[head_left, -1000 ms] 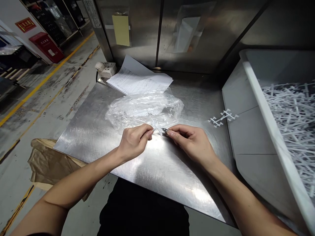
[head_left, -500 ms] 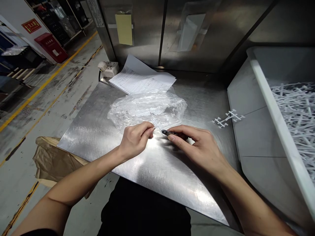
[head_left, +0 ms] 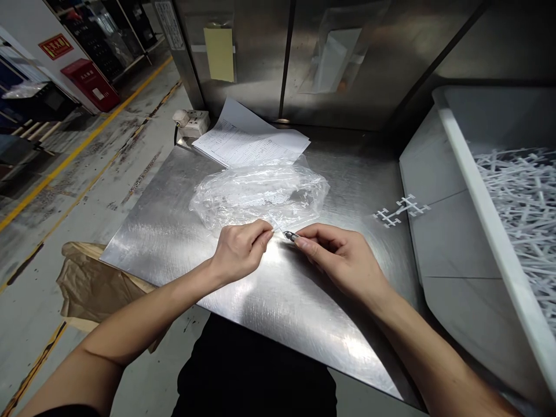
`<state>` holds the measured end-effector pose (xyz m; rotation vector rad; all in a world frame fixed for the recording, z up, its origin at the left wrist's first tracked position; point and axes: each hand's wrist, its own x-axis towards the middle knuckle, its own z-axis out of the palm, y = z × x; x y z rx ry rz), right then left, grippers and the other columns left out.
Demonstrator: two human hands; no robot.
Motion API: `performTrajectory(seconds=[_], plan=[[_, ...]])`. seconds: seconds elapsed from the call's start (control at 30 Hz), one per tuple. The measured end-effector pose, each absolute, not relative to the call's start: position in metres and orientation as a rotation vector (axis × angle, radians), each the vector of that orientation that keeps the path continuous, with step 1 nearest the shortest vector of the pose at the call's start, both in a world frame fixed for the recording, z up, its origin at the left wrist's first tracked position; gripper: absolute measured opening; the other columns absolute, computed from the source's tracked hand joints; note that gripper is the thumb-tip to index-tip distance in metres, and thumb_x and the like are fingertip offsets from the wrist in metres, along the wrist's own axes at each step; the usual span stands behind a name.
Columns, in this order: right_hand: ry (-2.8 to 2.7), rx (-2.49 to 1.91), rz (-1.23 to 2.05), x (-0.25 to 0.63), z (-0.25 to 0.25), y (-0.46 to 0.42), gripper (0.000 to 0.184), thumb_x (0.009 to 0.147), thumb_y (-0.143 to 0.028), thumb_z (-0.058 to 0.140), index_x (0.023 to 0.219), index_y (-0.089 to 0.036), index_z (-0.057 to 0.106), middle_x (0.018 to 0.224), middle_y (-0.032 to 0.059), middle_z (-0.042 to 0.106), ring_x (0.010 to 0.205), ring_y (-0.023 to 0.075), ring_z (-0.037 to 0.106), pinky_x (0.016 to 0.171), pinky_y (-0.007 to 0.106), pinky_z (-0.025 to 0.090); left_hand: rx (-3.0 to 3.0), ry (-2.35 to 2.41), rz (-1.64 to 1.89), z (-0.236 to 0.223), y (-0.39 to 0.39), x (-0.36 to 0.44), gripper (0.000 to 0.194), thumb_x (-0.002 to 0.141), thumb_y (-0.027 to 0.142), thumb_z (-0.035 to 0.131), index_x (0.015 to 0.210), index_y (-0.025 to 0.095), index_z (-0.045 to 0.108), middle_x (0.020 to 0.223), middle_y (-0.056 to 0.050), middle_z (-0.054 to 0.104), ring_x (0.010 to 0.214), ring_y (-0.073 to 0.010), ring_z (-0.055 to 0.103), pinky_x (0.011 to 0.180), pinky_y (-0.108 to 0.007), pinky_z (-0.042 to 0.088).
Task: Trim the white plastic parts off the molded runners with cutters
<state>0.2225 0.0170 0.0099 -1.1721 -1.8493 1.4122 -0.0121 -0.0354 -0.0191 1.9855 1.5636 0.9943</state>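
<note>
My left hand [head_left: 241, 249] is closed in a pinch on a small, thin white plastic piece [head_left: 277, 227], mostly hidden by the fingertips. From the right, my right hand [head_left: 347, 260] grips a pair of small dark nippers [head_left: 290, 236], their tip pointing left at the piece. Whether the tip touches it I cannot tell. Just beyond both hands lies a clear plastic bag [head_left: 256, 191] with small white parts in or under it. A branched white plastic sprue [head_left: 402, 210] rests on the steel table [head_left: 278, 313], right of my right hand.
A large grey bin [head_left: 456, 243] at the right holds many white sprues [head_left: 525, 214]. Printed papers [head_left: 252, 139] and a power socket block [head_left: 193, 123] lie at the table's back. Brown paper [head_left: 95, 284] hangs off the left edge. A steel panel [head_left: 260, 52] stands behind.
My right hand has closed further around the nippers and their tip has shifted slightly left. My left hand stays nearly in place, a little lower. The bag and the loose sprue have not moved.
</note>
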Motion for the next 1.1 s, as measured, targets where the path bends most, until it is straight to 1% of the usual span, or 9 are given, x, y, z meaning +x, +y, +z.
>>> performTrajectory(seconds=[0.13,0.2,0.27,0.37,0.47,0.63,0.8,0.93,1.1], plan=[[-1.657,-1.208,1.612,0.22,0.007,0.018,0.036,0.095,-0.054,0.078,0.087,-0.019,0.08,0.064,-0.0018,0.06,0.056,0.0128,0.045,0.054,0.03,0.033,2.015,1.648,0.919,-0.017,-0.036,-0.011,0.019,0.109,0.029,0.059,0.104,0.02,0.074,0.076,0.002,0.074,0.063,-0.0125,0.065,0.061,-0.025,0.041],[-1.621,-1.21,1.644,0.22,0.005,0.02,0.038,0.093,-0.056,0.079,0.086,-0.019,0.079,0.062,-0.0028,0.056,0.055,0.0118,0.042,0.053,0.03,0.031,2.013,1.659,0.91,-0.016,-0.036,-0.01,0.018,0.108,0.029,0.06,0.103,0.02,0.075,0.075,0.003,0.074,0.062,-0.0121,0.064,0.061,-0.025,0.041],[-1.605,-1.211,1.635,0.221,0.005,0.021,0.038,0.093,-0.057,0.079,0.088,-0.019,0.079,0.063,-0.0024,0.056,0.055,0.0124,0.044,0.053,0.03,0.031,1.995,1.655,0.914,-0.015,-0.036,-0.01,0.018,0.108,0.029,0.061,0.103,0.02,0.075,0.074,0.003,0.073,0.061,-0.0118,0.063,0.06,-0.024,0.041],[-1.61,-1.22,1.569,0.223,0.007,0.023,0.036,0.094,-0.056,0.076,0.094,-0.02,0.08,0.065,-0.0015,0.058,0.057,0.0144,0.05,0.055,0.03,0.036,1.937,1.626,0.936,-0.015,-0.036,-0.01,0.016,0.108,0.029,0.062,0.104,0.02,0.075,0.072,0.004,0.073,0.061,-0.0119,0.065,0.06,-0.024,0.043],[-1.638,-1.229,1.486,0.224,0.011,0.024,0.034,0.094,-0.053,0.076,0.096,-0.02,0.081,0.065,-0.001,0.06,0.057,0.0155,0.052,0.056,0.031,0.04,1.899,1.6,0.985,-0.015,-0.036,-0.01,0.013,0.107,0.027,0.064,0.103,0.02,0.074,0.071,0.004,0.073,0.061,-0.0117,0.067,0.06,-0.023,0.047],[-1.681,-1.207,1.365,0.225,0.015,0.022,0.03,0.094,-0.05,0.077,0.098,-0.021,0.081,0.07,0.0007,0.067,0.058,0.0162,0.056,0.057,0.032,0.043,1.904,1.561,1.144,-0.015,-0.037,-0.009,0.008,0.105,0.024,0.067,0.1,0.02,0.073,0.079,0.002,0.079,0.066,-0.0114,0.071,0.063,-0.022,0.052],[-1.794,-1.172,1.235,0.225,0.017,0.015,0.022,0.098,-0.045,0.076,0.101,-0.024,0.083,0.081,0.0029,0.076,0.07,0.0195,0.065,0.065,0.034,0.049,1.888,1.525,1.217,-0.016,-0.037,-0.009,0.006,0.104,0.023,0.07,0.103,0.019,0.074,0.083,0.0,0.081,0.07,-0.0128,0.076,0.064,-0.022,0.057],[-1.865,-1.108,1.22,0.224,0.019,0.012,0.017,0.101,-0.04,0.075,0.104,-0.026,0.084,0.086,0.0019,0.078,0.075,0.0201,0.07,0.071,0.035,0.053,1.883,1.491,1.292,-0.014,-0.037,-0.009,0.005,0.104,0.022,0.072,0.104,0.019,0.076,0.083,0.0,0.081,0.069,-0.0114,0.076,0.061,-0.02,0.056],[-1.896,-1.113,1.171,0.226,0.02,0.012,0.015,0.102,-0.037,0.074,0.104,-0.026,0.083,0.085,0.0009,0.079,0.073,0.0193,0.07,0.068,0.033,0.052,1.886,1.487,1.365,-0.013,-0.037,-0.01,0.005,0.104,0.022,0.073,0.102,0.018,0.076,0.083,0.0,0.08,0.066,-0.0105,0.076,0.057,-0.018,0.054]])
